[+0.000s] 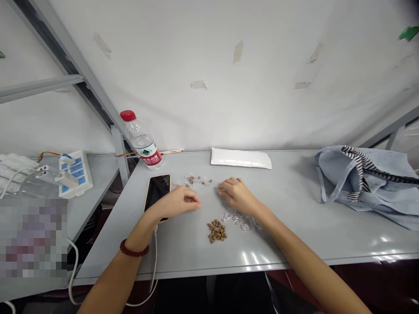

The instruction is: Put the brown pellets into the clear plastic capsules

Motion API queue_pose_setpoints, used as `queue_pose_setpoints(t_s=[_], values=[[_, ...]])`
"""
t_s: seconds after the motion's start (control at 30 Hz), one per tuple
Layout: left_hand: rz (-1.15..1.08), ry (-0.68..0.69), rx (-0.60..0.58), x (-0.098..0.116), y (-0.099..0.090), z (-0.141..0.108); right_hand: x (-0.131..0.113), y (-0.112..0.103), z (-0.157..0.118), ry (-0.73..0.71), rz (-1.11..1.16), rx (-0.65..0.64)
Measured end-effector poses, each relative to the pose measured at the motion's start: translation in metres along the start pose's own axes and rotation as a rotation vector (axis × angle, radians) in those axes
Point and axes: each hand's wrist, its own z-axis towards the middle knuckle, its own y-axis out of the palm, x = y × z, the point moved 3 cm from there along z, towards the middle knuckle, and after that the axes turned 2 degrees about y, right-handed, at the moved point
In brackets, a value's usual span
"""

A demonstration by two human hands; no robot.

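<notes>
Well, leftmost on the surface point(288, 237), a smartphone point(157, 192) lies with a charging cable point(156, 253) trailing from it, partly beneath the left hand point(178, 203). That hand's fingers are drawn loosely together; anything tiny there would be hidden, so I cannot tell if it holds something. Right of it, a heap of brown pellets point(216, 231) sits on the surface, and the right hand point(237, 196) curls relaxed, apparently empty, just above clear plastic capsules point(240, 219). With nothing containing them, a careless sweep of either hand could scatter the pellets and send the light capsules skittering.
</notes>
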Motion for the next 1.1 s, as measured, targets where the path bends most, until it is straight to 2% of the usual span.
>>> queue_pose_setpoints(t_s=[0.1,0.13,0.2,0.37,0.57,0.87,1.1], values=[[0.173,-0.053,0.359,-0.013,-0.024,-0.002,0.001,0.001,0.0,-0.026,-0.018,-0.024],[0.239,-0.072,0.442,-0.017,-0.03,-0.003,0.001,0.001,-0.001,-0.033,-0.022,-0.028],[0.361,-0.085,0.519,-0.024,-0.037,-0.005,0.001,0.001,0.0,-0.041,-0.024,-0.026],[0.563,-0.039,0.469,-0.038,-0.038,-0.007,0.002,0.0,-0.001,-0.033,-0.015,-0.004],[0.603,0.022,0.421,-0.047,-0.032,0.0,-0.001,-0.005,-0.002,-0.023,0.003,0.019],[0.582,0.032,0.409,-0.039,-0.025,0.0,-0.006,0.0,-0.002,-0.049,0.014,0.025],[0.542,0.062,0.339,-0.032,-0.017,0.003,-0.009,0.001,-0.003,-0.074,0.025,0.044]])
